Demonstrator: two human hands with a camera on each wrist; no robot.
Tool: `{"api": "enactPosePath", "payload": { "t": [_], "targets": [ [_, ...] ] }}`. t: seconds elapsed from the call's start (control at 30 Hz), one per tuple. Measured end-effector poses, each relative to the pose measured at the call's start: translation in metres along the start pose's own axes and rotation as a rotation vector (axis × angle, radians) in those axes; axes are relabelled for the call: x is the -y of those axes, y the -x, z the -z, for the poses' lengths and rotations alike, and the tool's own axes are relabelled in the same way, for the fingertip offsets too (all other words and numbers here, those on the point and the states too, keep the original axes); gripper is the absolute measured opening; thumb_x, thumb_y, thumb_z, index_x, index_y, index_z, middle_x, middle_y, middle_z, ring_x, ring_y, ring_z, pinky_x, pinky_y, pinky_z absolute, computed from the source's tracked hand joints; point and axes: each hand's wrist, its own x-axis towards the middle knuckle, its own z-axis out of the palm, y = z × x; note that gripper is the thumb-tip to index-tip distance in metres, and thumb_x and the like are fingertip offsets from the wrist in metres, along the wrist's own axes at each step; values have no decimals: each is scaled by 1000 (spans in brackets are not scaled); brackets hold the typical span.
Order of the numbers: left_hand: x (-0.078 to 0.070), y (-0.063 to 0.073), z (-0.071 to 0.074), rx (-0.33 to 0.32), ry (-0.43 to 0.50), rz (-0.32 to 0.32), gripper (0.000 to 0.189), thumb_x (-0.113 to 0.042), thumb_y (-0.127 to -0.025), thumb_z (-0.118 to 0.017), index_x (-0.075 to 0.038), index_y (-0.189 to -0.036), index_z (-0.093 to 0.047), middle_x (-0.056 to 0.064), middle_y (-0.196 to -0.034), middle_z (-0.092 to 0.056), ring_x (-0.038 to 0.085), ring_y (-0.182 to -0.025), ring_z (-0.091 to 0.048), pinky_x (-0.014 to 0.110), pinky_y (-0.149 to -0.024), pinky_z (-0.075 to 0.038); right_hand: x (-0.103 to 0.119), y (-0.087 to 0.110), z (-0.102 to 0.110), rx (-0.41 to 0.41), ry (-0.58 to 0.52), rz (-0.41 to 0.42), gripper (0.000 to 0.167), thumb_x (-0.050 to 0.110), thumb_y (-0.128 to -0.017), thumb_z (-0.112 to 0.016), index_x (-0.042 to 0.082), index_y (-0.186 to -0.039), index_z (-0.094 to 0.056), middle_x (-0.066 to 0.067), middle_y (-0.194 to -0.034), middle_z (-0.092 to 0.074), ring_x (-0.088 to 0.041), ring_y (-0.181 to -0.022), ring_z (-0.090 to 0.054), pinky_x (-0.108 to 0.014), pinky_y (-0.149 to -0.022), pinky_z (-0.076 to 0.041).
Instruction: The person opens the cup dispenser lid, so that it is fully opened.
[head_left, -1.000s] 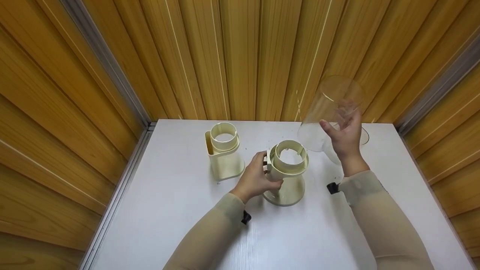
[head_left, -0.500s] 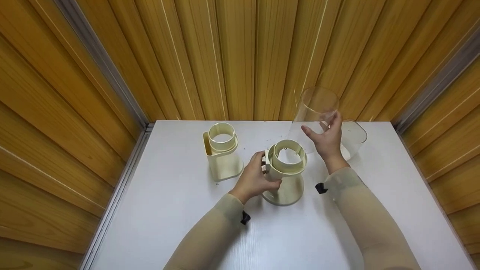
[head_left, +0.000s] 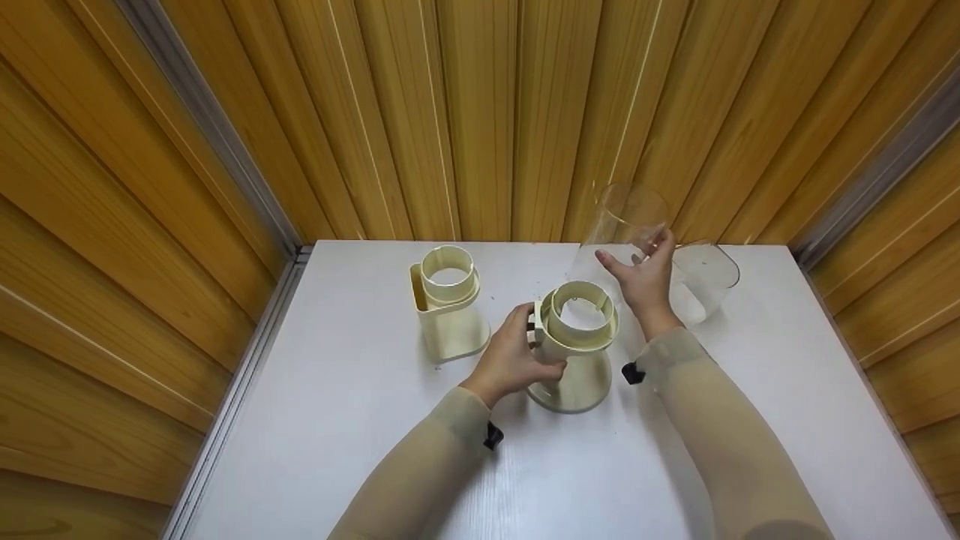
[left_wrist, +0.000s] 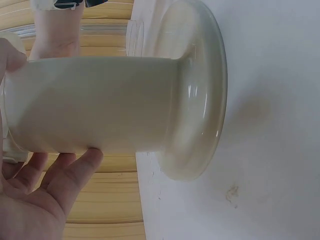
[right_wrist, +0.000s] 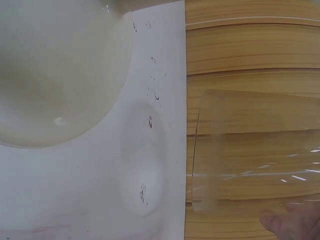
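Note:
My left hand (head_left: 510, 356) grips the upper part of a cream stand (head_left: 576, 382), which has a double-ringed open top and a wide round base resting on the table. In the left wrist view, the fingers (left_wrist: 75, 175) and thumb curve about its smooth column (left_wrist: 100, 100). My right hand (head_left: 649, 285) holds a clear, open-ended cylinder (head_left: 631, 206) between thumb and fingers, just beyond the stand. Seen from the right wrist, the cylinder (right_wrist: 255, 150) is above the table, its lower rim pointing at the tabletop, with the fingertips at its side.
Left of the stand, a cream piece (head_left: 450, 330) with a round ring and a slot-shaped pocket stands on the white table (head_left: 337, 420). A clear rounded container (head_left: 705, 274) is at the right rear, behind the right wrist. Wood-patterned panels (head_left: 480, 120) enclose the back and sides.
My right hand has brought the clear cylinder leftward and lower, closer to the stand, uncovering more of the clear container. The left hand and stand keep their place.

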Motion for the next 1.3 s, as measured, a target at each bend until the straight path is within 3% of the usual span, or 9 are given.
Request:
{"api": "enactPosePath", "payload": {
  "t": [0.17,0.33,0.6,0.83,1.3],
  "targets": [
    [0,-2,3,31,14,-28,105,-17,-78,-99,-20,-167,-44,0,-160,-58,22,-149,-62,26,-115,-62,-8,-1,-3,20,42,-8,118,27,-86,-101,10,-170,-19,-18,-173,-34,-35,-160,-44,-52,-141,-39],
    [2,-3,5,58,24,-35,105,-17,-78,-99,-22,-167,-44,-3,-161,-58,20,-152,-60,28,-118,-61,-16,-2,-5,21,82,-3,118,31,-86,-101,9,-169,-20,-20,-172,-35,-37,-162,-43,-54,-142,-37],
    [2,-2,8,55,40,-37,103,-16,-77,-99,-23,-165,-45,-3,-160,-58,20,-151,-60,31,-120,-61,-30,-4,-10,23,101,25,116,29,-83,-103,6,-165,-24,-21,-168,-35,-38,-156,-45,-59,-141,-38],
    [2,-2,7,69,48,-38,103,-16,-79,-99,-23,-166,-44,-4,-159,-57,17,-150,-59,31,-121,-60,-39,1,-10,25,88,13,118,28,-82,-105,5,-165,-24,-21,-168,-35,-37,-156,-45,-54,-143,-35],
    [2,-3,8,87,65,-31,103,-17,-79,-99,-23,-166,-43,-4,-161,-55,20,-153,-58,33,-122,-60,-48,5,-10,43,130,9,113,26,-84,-102,13,-160,-20,-15,-164,-35,-37,-161,-40,-58,-145,-29]
  ]
}}
